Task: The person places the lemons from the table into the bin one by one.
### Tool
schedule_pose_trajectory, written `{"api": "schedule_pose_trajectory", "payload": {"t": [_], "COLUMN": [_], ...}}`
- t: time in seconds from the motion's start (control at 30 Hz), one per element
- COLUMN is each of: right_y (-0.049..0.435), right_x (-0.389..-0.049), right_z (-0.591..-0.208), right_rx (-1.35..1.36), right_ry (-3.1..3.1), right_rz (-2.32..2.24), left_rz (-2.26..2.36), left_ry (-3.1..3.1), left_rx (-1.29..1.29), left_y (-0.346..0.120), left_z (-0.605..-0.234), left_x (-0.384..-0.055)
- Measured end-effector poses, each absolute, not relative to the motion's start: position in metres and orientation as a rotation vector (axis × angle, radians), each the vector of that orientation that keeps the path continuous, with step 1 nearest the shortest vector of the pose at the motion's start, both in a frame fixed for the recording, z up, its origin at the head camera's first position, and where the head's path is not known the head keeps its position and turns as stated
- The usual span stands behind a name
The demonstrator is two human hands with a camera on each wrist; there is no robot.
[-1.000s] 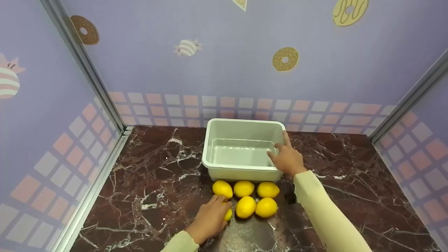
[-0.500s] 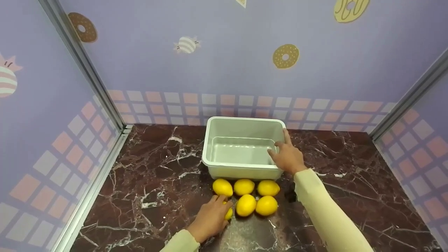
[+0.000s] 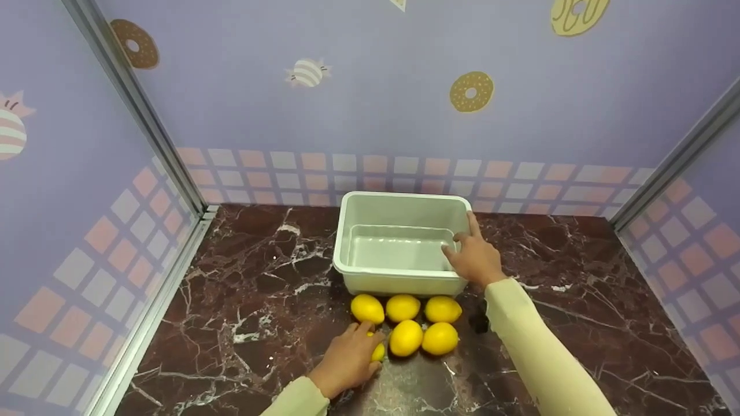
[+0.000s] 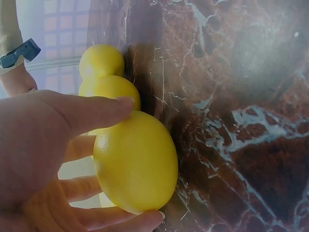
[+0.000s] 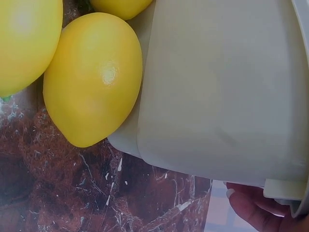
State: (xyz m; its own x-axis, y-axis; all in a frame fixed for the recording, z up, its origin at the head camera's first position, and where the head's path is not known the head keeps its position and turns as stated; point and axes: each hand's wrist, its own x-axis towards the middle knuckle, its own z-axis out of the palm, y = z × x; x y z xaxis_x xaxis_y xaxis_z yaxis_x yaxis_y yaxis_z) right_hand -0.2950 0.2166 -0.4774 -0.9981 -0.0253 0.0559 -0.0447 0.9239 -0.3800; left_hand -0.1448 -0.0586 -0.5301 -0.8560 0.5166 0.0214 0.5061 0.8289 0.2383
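Note:
My left hand holds a yellow lemon at the near left of a two-row group on the table. Thumb and fingers reach around opposite sides of that lemon in the left wrist view. Behind it lies another lemon, with more lemons in the group to its right, among them a front one. A pale grey plastic bin stands just behind the group, with nothing inside. My right hand grips the bin's right rim; fingers curl beneath the lip outside, and other digits reach over the inside.
The dark red marble tabletop runs back to a purple wall with printed sweets and checks. Side panels with metal posts bound it left and right. A small black object shows beside the right sleeve.
My left thumb has shifted slightly in against the lemon. My right hand keeps its place on the bin's rim, and the bin and other lemons stay put.

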Motion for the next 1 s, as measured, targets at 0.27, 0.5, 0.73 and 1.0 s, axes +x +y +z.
{"api": "schedule_pose_trajectory", "payload": {"t": [0.27,0.5,0.73,1.0], "right_y": [0.2160,0.2167,0.2162,0.2158], "right_x": [-0.2948,-0.2958,-0.2961,-0.2951], "right_z": [-0.4764,-0.4767,-0.4770,-0.4760], "right_rx": [0.059,0.061,0.051,0.041], "right_ry": [-3.028,-3.025,-3.020,-3.035], "right_rz": [0.603,0.595,0.606,0.599], "left_rz": [0.367,0.381,0.391,0.428], "left_ry": [2.994,3.020,3.011,3.049], "left_rx": [0.848,0.877,0.858,0.890], "left_y": [-0.0583,-0.0596,-0.0605,-0.0611], "left_z": [-0.5301,-0.5315,-0.5325,-0.5315], "left_x": [-0.1448,-0.1456,-0.1461,-0.1463]}}
